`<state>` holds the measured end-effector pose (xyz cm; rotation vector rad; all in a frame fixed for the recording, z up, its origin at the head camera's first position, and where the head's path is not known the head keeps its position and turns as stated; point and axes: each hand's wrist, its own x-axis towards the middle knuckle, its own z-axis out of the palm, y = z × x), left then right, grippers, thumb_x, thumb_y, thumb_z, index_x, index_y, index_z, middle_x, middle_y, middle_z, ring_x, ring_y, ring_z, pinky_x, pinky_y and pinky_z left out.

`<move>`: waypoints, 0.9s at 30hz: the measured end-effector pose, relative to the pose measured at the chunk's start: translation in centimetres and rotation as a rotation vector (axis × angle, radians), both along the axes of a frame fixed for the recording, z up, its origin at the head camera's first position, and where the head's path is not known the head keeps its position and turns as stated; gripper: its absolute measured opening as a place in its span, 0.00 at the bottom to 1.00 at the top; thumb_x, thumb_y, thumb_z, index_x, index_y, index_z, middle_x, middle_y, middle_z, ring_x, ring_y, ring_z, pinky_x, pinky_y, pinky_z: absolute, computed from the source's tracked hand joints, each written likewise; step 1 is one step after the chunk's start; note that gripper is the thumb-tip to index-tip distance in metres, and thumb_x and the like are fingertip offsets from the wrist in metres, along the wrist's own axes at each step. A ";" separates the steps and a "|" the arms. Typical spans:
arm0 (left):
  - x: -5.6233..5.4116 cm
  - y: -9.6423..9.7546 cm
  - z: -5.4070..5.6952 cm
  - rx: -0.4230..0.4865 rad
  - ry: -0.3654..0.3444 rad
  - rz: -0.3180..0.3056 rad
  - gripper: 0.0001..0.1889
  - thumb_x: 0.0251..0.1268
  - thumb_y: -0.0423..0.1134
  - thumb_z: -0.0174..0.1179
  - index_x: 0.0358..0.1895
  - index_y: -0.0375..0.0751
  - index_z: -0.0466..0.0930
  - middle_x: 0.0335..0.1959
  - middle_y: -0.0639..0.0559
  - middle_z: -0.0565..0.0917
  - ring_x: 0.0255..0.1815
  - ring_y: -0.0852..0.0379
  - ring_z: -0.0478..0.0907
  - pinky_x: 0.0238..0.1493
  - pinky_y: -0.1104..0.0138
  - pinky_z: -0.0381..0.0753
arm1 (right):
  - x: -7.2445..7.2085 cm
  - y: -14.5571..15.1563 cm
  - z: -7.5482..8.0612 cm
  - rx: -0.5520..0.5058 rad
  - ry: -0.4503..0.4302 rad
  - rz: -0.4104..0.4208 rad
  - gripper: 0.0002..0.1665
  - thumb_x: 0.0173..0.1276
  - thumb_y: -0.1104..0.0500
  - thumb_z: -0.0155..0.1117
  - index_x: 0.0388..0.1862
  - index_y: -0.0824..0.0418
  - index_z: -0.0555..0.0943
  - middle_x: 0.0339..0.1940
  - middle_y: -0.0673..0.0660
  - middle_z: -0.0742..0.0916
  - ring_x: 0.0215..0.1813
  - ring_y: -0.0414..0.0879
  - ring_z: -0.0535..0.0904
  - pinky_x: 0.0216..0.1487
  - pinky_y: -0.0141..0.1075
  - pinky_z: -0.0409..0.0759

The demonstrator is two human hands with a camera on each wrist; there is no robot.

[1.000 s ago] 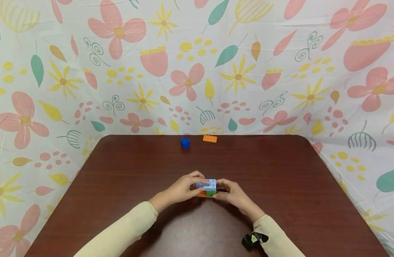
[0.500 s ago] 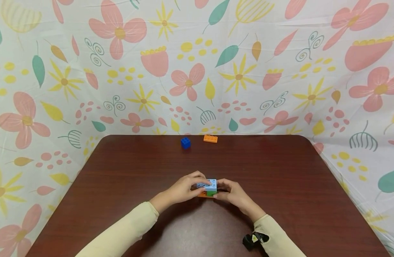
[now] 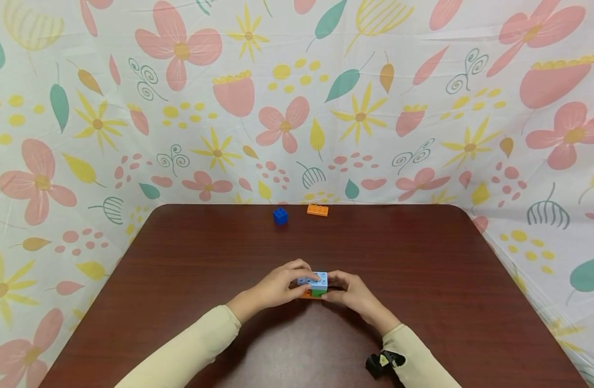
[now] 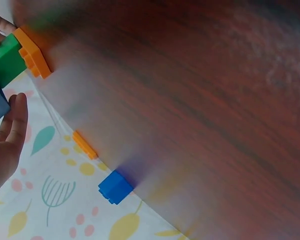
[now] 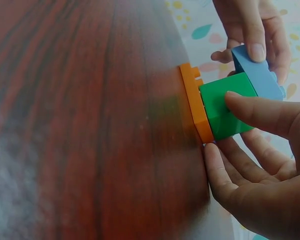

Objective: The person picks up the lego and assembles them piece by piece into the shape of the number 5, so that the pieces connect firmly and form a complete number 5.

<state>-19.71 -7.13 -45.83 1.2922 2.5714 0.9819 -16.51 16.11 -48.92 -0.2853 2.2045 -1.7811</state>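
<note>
Three layers mid-table (image 3: 219, 242): curled left hand (image 3: 279, 282) pinches light-blue plastic block (image 3: 322, 277), curled right hand (image 3: 357, 296) pinches green plastic block (image 5: 217, 112) on flat orange plastic base (image 5: 193, 104). Best press above green; overhang might tip.

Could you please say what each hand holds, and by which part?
The left hand pinches the light blue brick by its left end; the right hand grips the green brick beneath, thumb against its side.
</note>
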 end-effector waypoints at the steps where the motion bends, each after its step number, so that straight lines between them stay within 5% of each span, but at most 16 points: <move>1: 0.0 0.0 0.0 -0.001 -0.002 0.000 0.15 0.68 0.37 0.59 0.56 0.49 0.80 0.53 0.53 0.74 0.34 0.62 0.70 0.32 0.76 0.73 | 0.0 0.0 0.0 0.002 -0.001 -0.001 0.25 0.61 0.63 0.70 0.56 0.67 0.76 0.51 0.61 0.83 0.54 0.55 0.78 0.48 0.40 0.81; 27: 0.1 0.2 0.2 -0.030 0.065 0.002 0.14 0.67 0.37 0.60 0.55 0.49 0.81 0.50 0.54 0.76 0.36 0.62 0.69 0.32 0.75 0.69 | -0.1 0.0 0.0 0.026 -0.021 -0.007 0.24 0.60 0.61 0.71 0.55 0.65 0.77 0.51 0.60 0.83 0.53 0.53 0.78 0.46 0.39 0.80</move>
